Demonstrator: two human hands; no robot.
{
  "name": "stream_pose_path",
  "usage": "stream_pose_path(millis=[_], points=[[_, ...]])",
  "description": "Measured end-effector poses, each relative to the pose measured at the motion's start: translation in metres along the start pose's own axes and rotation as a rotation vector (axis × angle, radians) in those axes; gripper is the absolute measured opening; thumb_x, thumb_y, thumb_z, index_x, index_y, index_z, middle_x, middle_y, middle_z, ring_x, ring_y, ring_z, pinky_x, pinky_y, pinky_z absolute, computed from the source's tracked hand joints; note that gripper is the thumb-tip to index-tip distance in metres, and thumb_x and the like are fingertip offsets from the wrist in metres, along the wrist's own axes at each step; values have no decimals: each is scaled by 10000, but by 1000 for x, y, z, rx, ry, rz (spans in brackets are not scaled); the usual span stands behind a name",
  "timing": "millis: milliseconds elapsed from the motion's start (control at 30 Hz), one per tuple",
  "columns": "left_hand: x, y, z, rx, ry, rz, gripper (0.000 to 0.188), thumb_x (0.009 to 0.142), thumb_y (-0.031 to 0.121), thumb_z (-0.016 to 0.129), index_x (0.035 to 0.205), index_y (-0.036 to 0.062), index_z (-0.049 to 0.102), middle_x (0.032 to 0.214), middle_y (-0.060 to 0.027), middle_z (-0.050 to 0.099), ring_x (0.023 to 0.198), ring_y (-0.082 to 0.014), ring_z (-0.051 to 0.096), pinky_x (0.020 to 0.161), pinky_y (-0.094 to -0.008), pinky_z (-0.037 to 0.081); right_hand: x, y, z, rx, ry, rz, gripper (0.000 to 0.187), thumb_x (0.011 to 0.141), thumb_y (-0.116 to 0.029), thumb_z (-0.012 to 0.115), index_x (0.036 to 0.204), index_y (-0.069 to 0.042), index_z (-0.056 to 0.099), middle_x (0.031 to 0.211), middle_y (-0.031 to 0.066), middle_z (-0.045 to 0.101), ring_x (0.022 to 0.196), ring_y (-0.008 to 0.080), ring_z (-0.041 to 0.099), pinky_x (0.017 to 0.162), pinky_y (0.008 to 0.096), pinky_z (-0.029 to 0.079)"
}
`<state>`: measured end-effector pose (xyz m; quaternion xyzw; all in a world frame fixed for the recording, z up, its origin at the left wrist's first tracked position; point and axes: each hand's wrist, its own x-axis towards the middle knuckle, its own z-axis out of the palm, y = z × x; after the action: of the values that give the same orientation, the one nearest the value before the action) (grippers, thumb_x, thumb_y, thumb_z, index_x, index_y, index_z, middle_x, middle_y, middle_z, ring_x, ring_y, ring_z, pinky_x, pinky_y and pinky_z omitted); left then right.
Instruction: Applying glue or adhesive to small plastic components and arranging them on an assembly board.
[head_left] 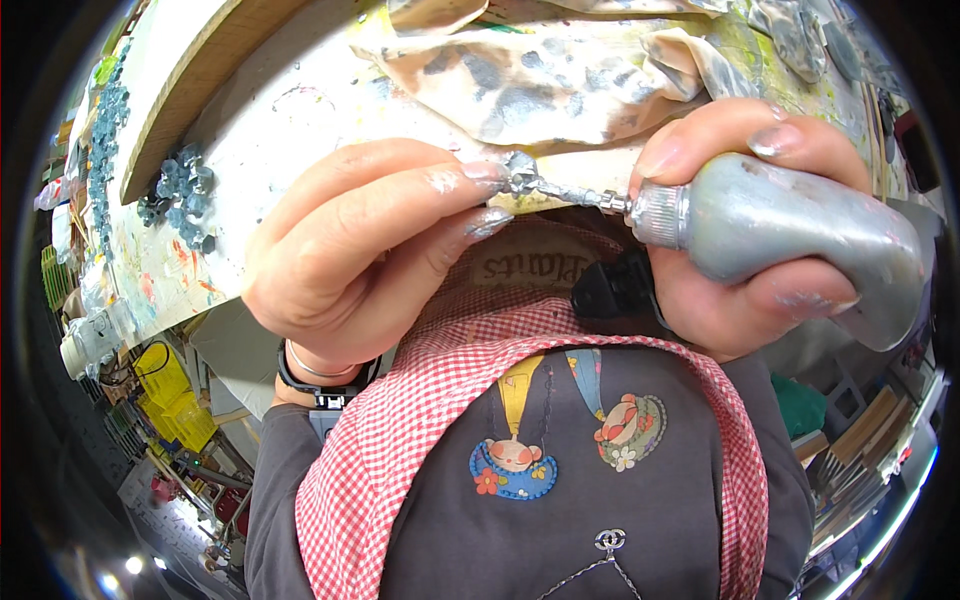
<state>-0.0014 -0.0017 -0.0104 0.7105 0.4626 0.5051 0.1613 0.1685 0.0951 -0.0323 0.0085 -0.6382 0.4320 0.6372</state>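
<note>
My left hand point(350, 240) is closed, pinching a small blue-grey piece point(520, 170) between thumb and fingers. Silver-grey paint marks its fingertips. A soft grey squeeze bottle point(800, 215) lies tilted sideways in my right hand point(700, 290), whose fingers and thumb wrap around its body. From the bottle's ribbed cap, a thin paint-caked nozzle point(585, 196) points left. The nozzle's tip meets the small piece or lies right beside it; the fingers partly hide the spot.
A stained, crumpled cloth point(530, 80) lies on the paint-spotted white table point(290, 110) beyond my hands. Left of it are a curved-looking wooden strip point(190, 85), a heap of small blue-grey pieces point(183, 198) and a long row of similar pieces point(105, 150). Yellow crates point(175, 400) stand below the table's left edge.
</note>
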Motion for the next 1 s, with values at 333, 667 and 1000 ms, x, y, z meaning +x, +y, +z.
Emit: stream_pose_path(millis=[333,667,1000], points=[[4,11,5,-173,125,-314,140,724,-99,574,862,-80,574,770,-164,593,558,-154,586,498,-215,489,-1,-6,10,130,219,35,586,878,-508,280,1076,40,341,683,211,516,403,202,446,369,258,403],[7,14,9,-229,171,-426,94,744,-52,591,836,-72,583,707,-135,608,519,-127,573,467,-192,469,-1,1,6,2,86,24,576,883,-500,272,1067,41,346,694,212,534,441,214,498,403,267,434],[7,13,11,-222,169,-373,110,735,-65,597,843,-67,577,723,-136,609,519,-123,572,464,-185,457,4,3,1,-42,-78,-22,566,886,-495,265,1040,42,354,687,203,536,442,193,487,420,257,426]])
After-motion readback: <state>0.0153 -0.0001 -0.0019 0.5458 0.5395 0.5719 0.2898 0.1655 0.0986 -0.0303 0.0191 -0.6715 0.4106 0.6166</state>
